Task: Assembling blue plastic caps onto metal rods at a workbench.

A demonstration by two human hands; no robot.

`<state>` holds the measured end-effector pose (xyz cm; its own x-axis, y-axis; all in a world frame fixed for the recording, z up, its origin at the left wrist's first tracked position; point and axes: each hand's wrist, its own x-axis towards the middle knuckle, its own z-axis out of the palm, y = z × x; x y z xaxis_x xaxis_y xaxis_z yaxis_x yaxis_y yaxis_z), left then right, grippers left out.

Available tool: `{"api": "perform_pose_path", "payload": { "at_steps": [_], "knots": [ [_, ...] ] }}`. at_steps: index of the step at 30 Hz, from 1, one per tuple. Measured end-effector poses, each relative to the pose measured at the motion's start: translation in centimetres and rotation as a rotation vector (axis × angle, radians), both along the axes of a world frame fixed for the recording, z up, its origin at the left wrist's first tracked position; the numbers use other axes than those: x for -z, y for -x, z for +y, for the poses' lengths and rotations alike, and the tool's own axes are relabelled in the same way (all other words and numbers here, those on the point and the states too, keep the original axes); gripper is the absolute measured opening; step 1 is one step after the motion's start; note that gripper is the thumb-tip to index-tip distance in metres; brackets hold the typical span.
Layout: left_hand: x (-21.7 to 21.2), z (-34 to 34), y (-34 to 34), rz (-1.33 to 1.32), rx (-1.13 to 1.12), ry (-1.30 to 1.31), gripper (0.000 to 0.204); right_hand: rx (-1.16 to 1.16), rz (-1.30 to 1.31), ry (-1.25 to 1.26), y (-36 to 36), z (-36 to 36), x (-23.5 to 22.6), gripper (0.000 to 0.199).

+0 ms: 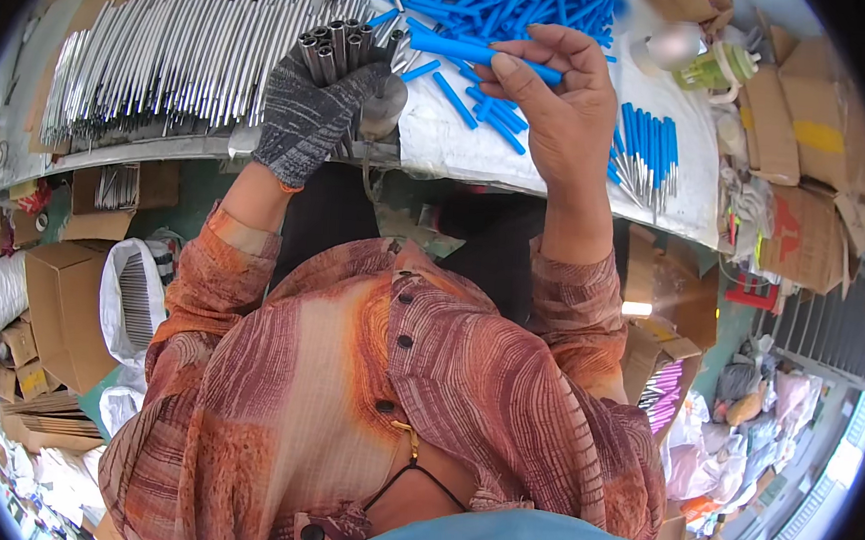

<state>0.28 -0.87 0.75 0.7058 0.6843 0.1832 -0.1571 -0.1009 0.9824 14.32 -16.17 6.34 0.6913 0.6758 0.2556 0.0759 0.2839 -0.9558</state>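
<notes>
My left hand (313,116), in a dark grey knitted glove, is closed around a bundle of metal tubes (330,44) whose hollow ends point up and away from me. My bare right hand (576,110) pinches a blue plastic tube (453,48) between thumb and fingers. That tube lies nearly level, its wider left end close to the bundle; whether it touches a metal end I cannot tell. Beyond my hands spreads a heap of loose blue tubes (536,6), with several strays nearer me. To the right lie metal rods with blue sleeves (650,145).
A long row of metal rods (177,56) covers the table's left side. White sheeting (693,203) covers its right part. A green-and-white bottle (715,69) stands at the far right, near cardboard boxes (809,116). More boxes (70,295) and a white sack (115,293) sit below on the left.
</notes>
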Motion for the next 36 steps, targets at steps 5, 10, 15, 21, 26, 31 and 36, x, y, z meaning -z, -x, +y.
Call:
{"api": "perform_pose_path", "payload": {
  "at_steps": [5, 10, 15, 21, 26, 31, 36],
  "knots": [
    [-0.2, 0.0, 0.1, 0.013, 0.005, 0.027, 0.019, 0.052, -0.159, -0.086, 0.4, 1.5, -0.4, 0.034],
    [-0.7, 0.0, 0.7, -0.056, 0.133, 0.291, 0.018, 0.015, -0.714, -0.12, 1.8, 4.2, -2.7, 0.032],
    [1.0, 1.3, 0.8, -0.124, 0.186, 0.748, 0.021, -0.114, -1.068, -0.056, 1.8, 5.6, -3.1, 0.023],
    [3.7, 4.1, 1.1, -0.18, 0.227, 1.093, 0.017, -0.324, -0.366, 0.021, 3.0, 6.6, 1.0, 0.034],
    [3.3, 5.2, 1.7, -0.235, 0.1, 1.037, 0.019, -0.245, -0.341, 0.064, 3.6, 7.8, 4.2, 0.035],
    [2.6, 4.4, 2.5, -0.202, 0.026, 0.978, 0.015, 0.551, -0.677, -0.092, -1.9, 7.5, 3.8, 0.033],
    [2.9, 4.7, 1.6, -0.191, -0.091, 0.876, 0.016, 0.838, -1.04, 0.595, -15.7, -5.4, 14.7, 0.044]
  ]
}}
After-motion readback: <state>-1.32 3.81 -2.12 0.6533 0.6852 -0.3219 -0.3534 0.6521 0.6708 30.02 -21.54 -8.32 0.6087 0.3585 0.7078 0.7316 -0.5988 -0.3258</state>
